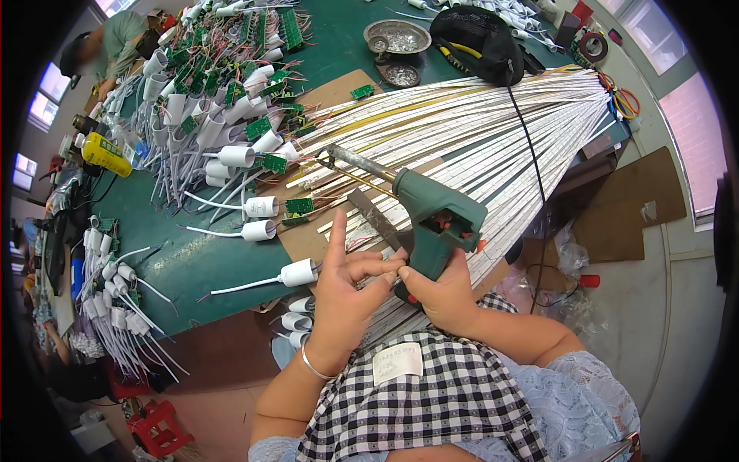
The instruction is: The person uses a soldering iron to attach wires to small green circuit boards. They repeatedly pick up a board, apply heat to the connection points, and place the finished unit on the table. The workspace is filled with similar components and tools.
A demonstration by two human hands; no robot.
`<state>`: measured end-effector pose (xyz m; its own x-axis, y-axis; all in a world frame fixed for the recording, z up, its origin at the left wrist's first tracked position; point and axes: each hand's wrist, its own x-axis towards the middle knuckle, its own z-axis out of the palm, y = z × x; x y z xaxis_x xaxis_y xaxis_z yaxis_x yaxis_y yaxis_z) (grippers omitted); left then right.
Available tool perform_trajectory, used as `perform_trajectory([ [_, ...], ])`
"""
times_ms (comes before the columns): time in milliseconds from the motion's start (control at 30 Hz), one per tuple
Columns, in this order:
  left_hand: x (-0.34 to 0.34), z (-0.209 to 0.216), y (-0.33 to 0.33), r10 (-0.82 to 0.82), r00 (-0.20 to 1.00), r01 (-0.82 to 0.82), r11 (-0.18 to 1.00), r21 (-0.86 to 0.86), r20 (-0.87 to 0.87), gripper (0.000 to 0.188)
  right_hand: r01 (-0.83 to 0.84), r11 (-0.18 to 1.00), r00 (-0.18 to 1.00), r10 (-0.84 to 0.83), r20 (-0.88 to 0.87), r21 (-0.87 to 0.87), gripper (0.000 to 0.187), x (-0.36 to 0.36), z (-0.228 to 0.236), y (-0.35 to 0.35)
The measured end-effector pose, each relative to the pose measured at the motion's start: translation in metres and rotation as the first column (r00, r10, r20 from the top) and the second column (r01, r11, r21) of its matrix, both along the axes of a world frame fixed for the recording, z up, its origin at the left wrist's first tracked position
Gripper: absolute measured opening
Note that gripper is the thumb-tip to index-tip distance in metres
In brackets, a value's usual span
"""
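Note:
My right hand (446, 292) is wrapped round the grip of a green soldering gun (435, 208), whose long metal barrel points up and left toward the wired boards. My left hand (346, 269) is beside it, index finger stretched out and the thumb and other fingers pinched close to my right thumb; what they hold, if anything, I cannot make out. Just left of that hand lies a white lamp socket (299, 272) with a cable. More sockets (262, 206) with small green circuit boards (299, 205) lie beyond. Long white LED strips (431, 123) fan out beneath the gun.
A large heap of sockets and boards (223, 92) covers the table's far left. At the back stand a metal bowl (396, 37) and a black bag (476, 42). A black cord (535, 165) crosses the strips. A yellow bottle (106, 154) is at left; another person (115, 46) sits far left.

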<state>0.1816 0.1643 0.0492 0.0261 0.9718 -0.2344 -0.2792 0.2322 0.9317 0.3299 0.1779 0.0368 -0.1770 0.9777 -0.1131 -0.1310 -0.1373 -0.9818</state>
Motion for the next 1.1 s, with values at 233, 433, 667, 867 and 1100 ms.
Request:
perform_trajectory([
  [233,0.001,0.001,0.000,0.004,1.000,-0.003,1.000,-0.005,0.017,0.090,-0.004,1.000,1.000,0.004,-0.003,-0.007,0.025,0.000,-0.001,0.000],
  [433,0.001,-0.002,0.000,0.003,0.990,0.003,0.999,0.045,-0.138,0.089,-0.008,1.000,1.000,0.008,-0.009,0.026,0.024,0.000,-0.001,0.000],
  [667,0.004,-0.007,-0.004,0.041,0.871,0.072,0.975,0.209,-0.490,0.088,0.024,0.999,0.997,-0.025,0.072,0.027,0.022,0.001,-0.007,-0.001],
  [867,0.005,-0.004,-0.004,0.022,0.905,0.040,0.990,0.137,-0.426,0.089,0.033,0.999,0.997,-0.034,0.071,0.010,0.022,-0.001,0.004,-0.002],
  [1100,0.002,-0.010,-0.003,-0.020,0.955,0.054,0.993,0.106,-0.297,0.089,0.020,1.000,0.994,-0.022,0.104,0.022,0.021,0.002,-0.005,-0.003],
])
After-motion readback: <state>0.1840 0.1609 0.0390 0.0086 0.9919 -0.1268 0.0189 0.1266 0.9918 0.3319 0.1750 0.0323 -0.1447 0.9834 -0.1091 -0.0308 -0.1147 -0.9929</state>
